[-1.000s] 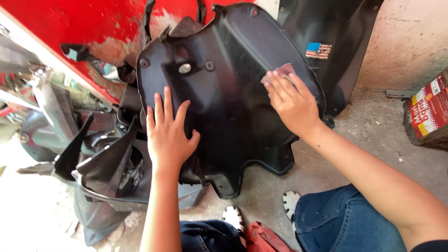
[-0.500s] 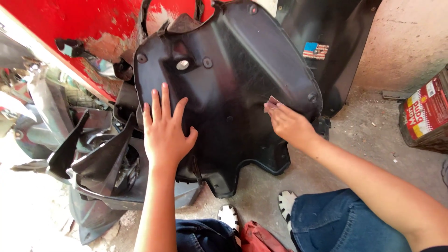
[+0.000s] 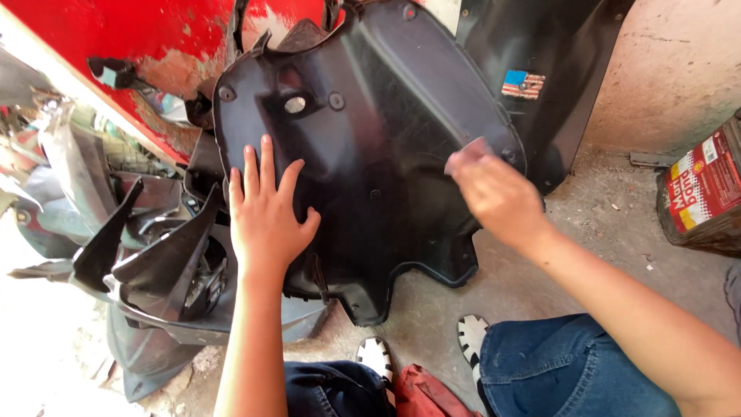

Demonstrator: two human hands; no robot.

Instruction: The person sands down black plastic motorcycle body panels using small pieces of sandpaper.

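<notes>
Head view: your left hand lies flat with fingers spread on the lower left of the large black plastic panel, which stands tilted against the red bodywork with its lower edge on the concrete floor. Your right hand, blurred, is at the panel's right edge, pinching a small greyish piece whose kind you cannot tell from this frame. More black panels lie stacked just left of your left forearm, a second dark panel leans behind, and a red can stands at far right.
</notes>
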